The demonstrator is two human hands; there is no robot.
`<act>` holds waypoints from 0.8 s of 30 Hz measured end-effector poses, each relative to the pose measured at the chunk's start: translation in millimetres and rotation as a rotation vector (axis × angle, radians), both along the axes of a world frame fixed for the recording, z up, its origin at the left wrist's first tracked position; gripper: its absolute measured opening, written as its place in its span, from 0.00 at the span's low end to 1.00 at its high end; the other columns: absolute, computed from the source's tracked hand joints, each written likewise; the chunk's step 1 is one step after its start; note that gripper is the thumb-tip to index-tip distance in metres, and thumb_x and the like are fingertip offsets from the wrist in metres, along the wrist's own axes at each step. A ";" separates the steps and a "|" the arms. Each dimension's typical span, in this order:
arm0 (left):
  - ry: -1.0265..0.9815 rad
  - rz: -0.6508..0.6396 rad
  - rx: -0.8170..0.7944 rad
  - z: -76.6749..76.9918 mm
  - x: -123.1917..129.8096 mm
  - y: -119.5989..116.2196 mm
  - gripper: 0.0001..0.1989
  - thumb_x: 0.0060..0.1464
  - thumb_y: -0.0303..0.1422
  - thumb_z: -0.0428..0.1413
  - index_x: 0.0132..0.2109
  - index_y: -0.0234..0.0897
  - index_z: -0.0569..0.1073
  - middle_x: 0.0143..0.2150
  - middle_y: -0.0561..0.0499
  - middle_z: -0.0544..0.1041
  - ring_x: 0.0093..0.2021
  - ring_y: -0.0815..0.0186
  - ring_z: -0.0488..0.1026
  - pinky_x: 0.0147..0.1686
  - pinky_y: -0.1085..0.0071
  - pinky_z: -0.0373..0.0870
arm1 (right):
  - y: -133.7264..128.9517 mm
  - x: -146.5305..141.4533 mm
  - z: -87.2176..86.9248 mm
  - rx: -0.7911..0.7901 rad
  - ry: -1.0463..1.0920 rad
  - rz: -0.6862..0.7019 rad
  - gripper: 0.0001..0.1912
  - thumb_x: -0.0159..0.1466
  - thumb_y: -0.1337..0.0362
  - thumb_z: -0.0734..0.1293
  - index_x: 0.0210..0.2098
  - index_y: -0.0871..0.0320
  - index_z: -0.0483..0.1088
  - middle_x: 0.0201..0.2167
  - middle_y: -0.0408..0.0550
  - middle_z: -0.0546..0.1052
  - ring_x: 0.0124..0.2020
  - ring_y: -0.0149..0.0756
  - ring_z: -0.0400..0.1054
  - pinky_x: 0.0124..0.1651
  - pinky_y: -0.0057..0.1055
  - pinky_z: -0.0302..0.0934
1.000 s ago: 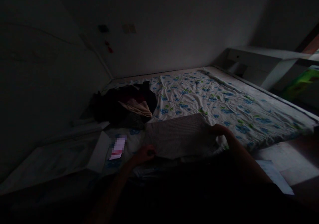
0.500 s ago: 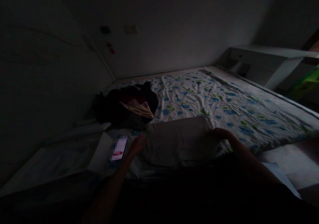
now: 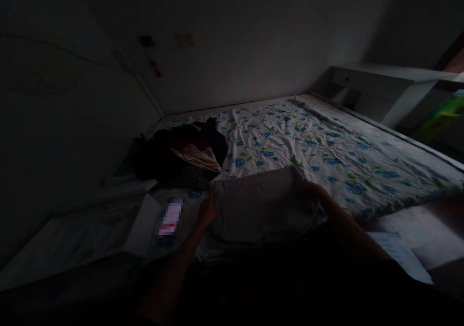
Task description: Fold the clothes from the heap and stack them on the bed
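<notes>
A grey, finely striped piece of folded clothing (image 3: 259,205) lies flat at the near edge of the bed, between my two hands. My left hand (image 3: 208,212) is closed at its left edge, with the thumb pointing up along the side and the fingertips hidden by the fabric. At the upper right corner, my right hand (image 3: 311,191) grips the cloth, its fingers dim against it. Just left of my left hand, a phone (image 3: 170,218) with a lit, blurred screen rests on the bedding.
A floral sheet (image 3: 268,128) covers the bed. Dark clothes (image 3: 155,152) with a beige garment (image 3: 203,158) are heaped at the back left. An open white box (image 3: 139,224) stands at the left, and papers (image 3: 398,253) lie at the lower right. The room is dim.
My left hand has come in from beside the clothing to its left edge and closed there. My right hand stays at the right corner, shifted slightly left. The view has turned a little.
</notes>
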State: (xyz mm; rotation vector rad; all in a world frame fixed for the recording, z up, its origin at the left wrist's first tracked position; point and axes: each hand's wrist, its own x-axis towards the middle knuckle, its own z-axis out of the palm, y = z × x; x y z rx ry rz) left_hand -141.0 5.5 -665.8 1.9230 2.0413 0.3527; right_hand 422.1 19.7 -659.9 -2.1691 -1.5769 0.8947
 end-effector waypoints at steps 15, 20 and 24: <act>0.209 -0.264 0.218 -31.9 72.8 48.6 0.33 0.79 0.46 0.54 0.81 0.38 0.74 0.85 0.36 0.69 0.86 0.37 0.61 0.84 0.37 0.57 | 34.4 -216.7 -14.9 0.252 -0.311 0.505 0.39 0.84 0.40 0.59 0.87 0.49 0.64 0.87 0.59 0.61 0.87 0.70 0.50 0.86 0.70 0.41; 0.199 -0.121 0.175 -35.1 4.8 44.4 0.35 0.78 0.51 0.54 0.82 0.40 0.73 0.87 0.36 0.65 0.86 0.35 0.61 0.82 0.33 0.59 | 47.8 -109.5 -26.6 0.049 -0.393 0.297 0.41 0.85 0.36 0.56 0.89 0.45 0.58 0.90 0.55 0.54 0.89 0.60 0.46 0.87 0.67 0.38; 0.122 -0.113 0.088 -22.7 -1.9 43.8 0.35 0.76 0.49 0.57 0.81 0.40 0.73 0.88 0.35 0.63 0.88 0.34 0.57 0.83 0.32 0.55 | 57.8 -52.0 -30.7 -0.082 -0.371 0.237 0.42 0.84 0.34 0.56 0.90 0.43 0.55 0.92 0.57 0.48 0.91 0.60 0.41 0.88 0.62 0.37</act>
